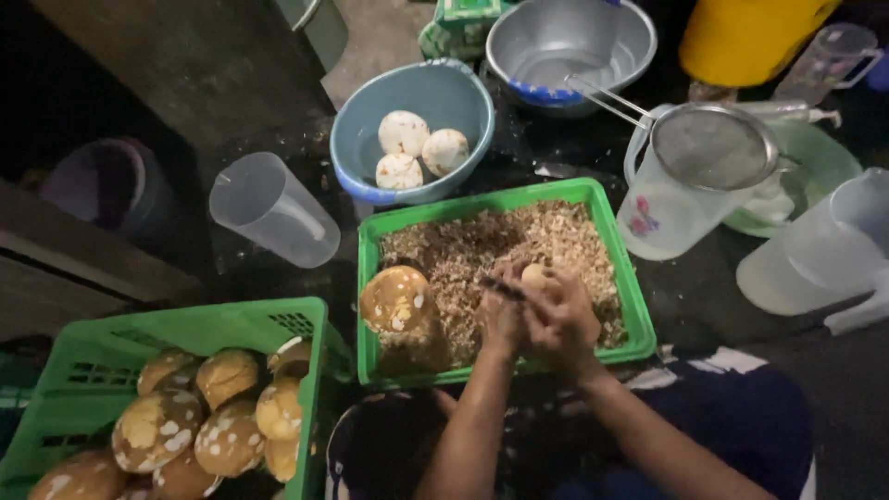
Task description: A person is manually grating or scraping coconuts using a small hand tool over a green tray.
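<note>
Both hands work over the green tray (622, 278) of brown shavings. The left hand (501, 319) is closed on a thin dark blade (503, 288); the right hand (562, 319) grips a pale peeled ball (534, 274), mostly hidden by fingers. A speckled brown ball (395, 299) lies at 9 o'clock inside the tray. Open room is tight: a blue bowl (370, 139) at 11 o'clock, a strainer-topped jug (662, 218) at 2 o'clock. The green crate (185, 329) at 8 o'clock is cut off by the frame.

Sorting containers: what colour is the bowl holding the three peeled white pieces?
Light blue bowl, seen clearly in the head view.
</note>
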